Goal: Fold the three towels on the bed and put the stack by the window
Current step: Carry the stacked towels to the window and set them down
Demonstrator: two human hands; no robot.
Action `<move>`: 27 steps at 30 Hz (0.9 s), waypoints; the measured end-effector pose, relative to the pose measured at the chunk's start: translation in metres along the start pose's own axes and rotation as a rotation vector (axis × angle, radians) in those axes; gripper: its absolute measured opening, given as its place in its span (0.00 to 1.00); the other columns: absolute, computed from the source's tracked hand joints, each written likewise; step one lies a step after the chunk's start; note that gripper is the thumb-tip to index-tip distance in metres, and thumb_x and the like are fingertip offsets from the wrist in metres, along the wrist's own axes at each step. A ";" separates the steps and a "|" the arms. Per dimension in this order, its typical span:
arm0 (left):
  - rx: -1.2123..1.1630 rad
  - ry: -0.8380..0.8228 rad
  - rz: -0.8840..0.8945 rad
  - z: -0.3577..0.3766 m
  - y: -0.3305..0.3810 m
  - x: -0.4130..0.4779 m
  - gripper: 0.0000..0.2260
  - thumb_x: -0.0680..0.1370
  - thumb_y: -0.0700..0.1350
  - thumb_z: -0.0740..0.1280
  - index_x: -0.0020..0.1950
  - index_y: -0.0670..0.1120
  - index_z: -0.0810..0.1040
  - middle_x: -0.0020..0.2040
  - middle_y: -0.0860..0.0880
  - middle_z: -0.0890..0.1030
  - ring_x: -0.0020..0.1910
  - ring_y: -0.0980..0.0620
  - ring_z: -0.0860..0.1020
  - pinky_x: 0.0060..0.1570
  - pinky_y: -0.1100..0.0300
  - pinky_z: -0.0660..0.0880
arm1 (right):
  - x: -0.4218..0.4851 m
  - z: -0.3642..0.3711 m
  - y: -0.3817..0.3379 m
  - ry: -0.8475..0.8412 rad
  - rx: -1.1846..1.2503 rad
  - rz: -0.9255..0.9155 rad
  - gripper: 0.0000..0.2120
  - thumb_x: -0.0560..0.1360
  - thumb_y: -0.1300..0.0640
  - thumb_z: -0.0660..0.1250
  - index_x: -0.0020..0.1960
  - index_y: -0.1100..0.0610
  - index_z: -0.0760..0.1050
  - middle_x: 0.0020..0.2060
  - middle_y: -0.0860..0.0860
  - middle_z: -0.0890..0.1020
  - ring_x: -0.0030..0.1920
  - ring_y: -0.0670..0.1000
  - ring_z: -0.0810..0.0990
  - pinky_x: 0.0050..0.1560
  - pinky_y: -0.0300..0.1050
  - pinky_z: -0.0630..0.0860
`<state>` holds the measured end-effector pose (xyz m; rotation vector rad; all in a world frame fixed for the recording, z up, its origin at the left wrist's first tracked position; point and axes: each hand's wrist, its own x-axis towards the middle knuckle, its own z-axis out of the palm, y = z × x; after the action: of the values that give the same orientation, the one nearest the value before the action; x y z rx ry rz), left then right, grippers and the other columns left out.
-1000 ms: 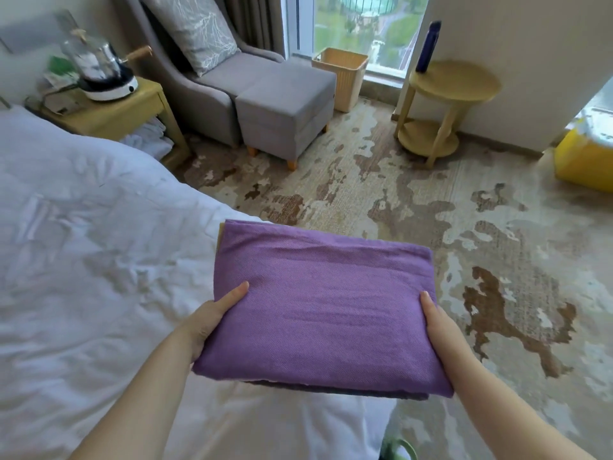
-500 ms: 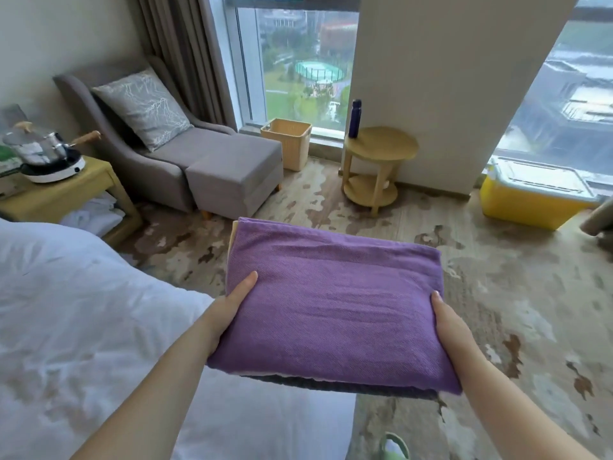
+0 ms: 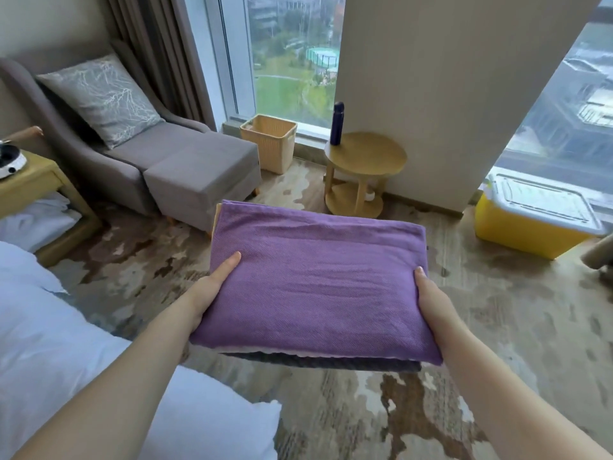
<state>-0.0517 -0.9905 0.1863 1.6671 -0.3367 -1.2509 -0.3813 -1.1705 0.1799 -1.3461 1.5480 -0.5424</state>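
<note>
Now, with your left hand and right hand each pinching an end of the folded stack, thumbs on top, in mid-air just past the bed, carry it level toward the window so no layer slides.

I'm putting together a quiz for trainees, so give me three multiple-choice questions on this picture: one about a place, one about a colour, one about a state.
1. The dark bottle stands:
A) on top of the round table
B) on that table's lower shelf
C) on the bed

2. The top towel is:
A) grey
B) purple
C) yellow

3. The towel stack is:
A) lying on the bed
B) set on the round table
C) held up by both hands

Answers:
1 A, it stands upright at the far edge of the tabletop.
2 B, its whole upper face is purple.
3 C, the left hand and right hand grip its sides, thumbs on top, off the bed.
</note>
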 end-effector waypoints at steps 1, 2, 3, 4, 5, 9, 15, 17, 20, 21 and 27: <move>0.007 0.017 -0.007 0.001 0.006 0.010 0.33 0.59 0.72 0.72 0.53 0.50 0.80 0.48 0.47 0.85 0.47 0.45 0.84 0.51 0.53 0.77 | 0.012 0.003 -0.004 -0.010 -0.001 0.002 0.29 0.80 0.40 0.50 0.69 0.60 0.69 0.67 0.59 0.72 0.67 0.59 0.70 0.70 0.56 0.61; 0.019 0.039 -0.014 0.000 0.012 0.022 0.35 0.57 0.72 0.73 0.54 0.49 0.80 0.49 0.47 0.85 0.49 0.44 0.83 0.55 0.51 0.76 | 0.024 0.008 -0.008 -0.017 -0.001 0.006 0.29 0.80 0.40 0.50 0.69 0.59 0.69 0.67 0.59 0.72 0.67 0.59 0.70 0.70 0.55 0.62; 0.027 0.055 -0.019 -0.001 0.018 0.034 0.37 0.55 0.73 0.73 0.55 0.49 0.80 0.50 0.47 0.85 0.50 0.44 0.83 0.58 0.50 0.75 | 0.036 0.014 -0.011 -0.021 -0.004 0.012 0.29 0.80 0.40 0.50 0.69 0.59 0.69 0.67 0.58 0.72 0.67 0.59 0.70 0.70 0.54 0.62; 0.030 0.065 -0.023 -0.003 0.024 0.048 0.39 0.54 0.73 0.73 0.54 0.48 0.81 0.49 0.47 0.85 0.50 0.44 0.83 0.59 0.50 0.74 | 0.048 0.020 -0.014 -0.021 -0.010 0.017 0.29 0.80 0.39 0.50 0.69 0.58 0.70 0.68 0.58 0.72 0.67 0.59 0.70 0.69 0.53 0.62; 0.030 0.073 -0.028 -0.004 0.030 0.063 0.39 0.53 0.73 0.73 0.54 0.48 0.81 0.49 0.48 0.85 0.50 0.44 0.83 0.58 0.51 0.75 | 0.061 0.026 -0.019 -0.018 -0.017 0.020 0.29 0.79 0.38 0.50 0.69 0.57 0.70 0.68 0.57 0.72 0.67 0.59 0.69 0.67 0.53 0.61; 0.019 0.106 -0.057 -0.006 0.067 0.136 0.34 0.53 0.73 0.74 0.48 0.50 0.80 0.47 0.48 0.84 0.48 0.43 0.82 0.45 0.53 0.75 | 0.132 0.055 -0.057 -0.026 -0.015 0.017 0.29 0.79 0.38 0.50 0.71 0.55 0.67 0.69 0.55 0.71 0.68 0.58 0.69 0.60 0.48 0.61; 0.031 0.104 0.008 -0.019 0.170 0.252 0.36 0.54 0.73 0.73 0.50 0.47 0.82 0.42 0.50 0.86 0.42 0.46 0.84 0.40 0.57 0.75 | 0.254 0.096 -0.151 -0.005 0.010 0.009 0.29 0.79 0.38 0.51 0.70 0.55 0.69 0.68 0.55 0.71 0.63 0.56 0.71 0.54 0.45 0.61; 0.040 0.109 0.025 -0.023 0.211 0.284 0.35 0.53 0.74 0.73 0.49 0.49 0.81 0.40 0.51 0.86 0.44 0.45 0.84 0.39 0.57 0.75 | 0.288 0.105 -0.183 0.003 0.024 0.001 0.29 0.79 0.38 0.51 0.70 0.54 0.68 0.69 0.54 0.71 0.67 0.57 0.70 0.56 0.45 0.60; 0.059 0.102 0.041 -0.024 0.258 0.326 0.31 0.56 0.74 0.71 0.46 0.52 0.80 0.35 0.55 0.85 0.36 0.49 0.84 0.33 0.60 0.74 | 0.338 0.118 -0.223 0.004 0.035 -0.010 0.28 0.78 0.37 0.51 0.70 0.54 0.68 0.69 0.54 0.71 0.67 0.57 0.69 0.56 0.45 0.60; 0.054 0.104 0.041 -0.024 0.269 0.342 0.30 0.56 0.73 0.71 0.46 0.52 0.79 0.35 0.55 0.84 0.34 0.50 0.84 0.32 0.60 0.74 | 0.356 0.124 -0.234 -0.006 0.024 -0.011 0.29 0.79 0.37 0.51 0.70 0.54 0.68 0.69 0.54 0.72 0.67 0.57 0.69 0.56 0.46 0.60; 0.008 0.154 -0.033 -0.021 0.303 0.454 0.29 0.56 0.72 0.72 0.45 0.52 0.79 0.40 0.51 0.85 0.43 0.45 0.82 0.36 0.57 0.74 | 0.473 0.170 -0.274 -0.075 0.019 0.059 0.29 0.78 0.37 0.52 0.70 0.55 0.69 0.68 0.55 0.72 0.65 0.57 0.71 0.58 0.46 0.63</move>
<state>0.2571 -1.4408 0.1755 1.7698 -0.2217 -1.1380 -0.0577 -1.6419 0.1561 -1.2880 1.5129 -0.4638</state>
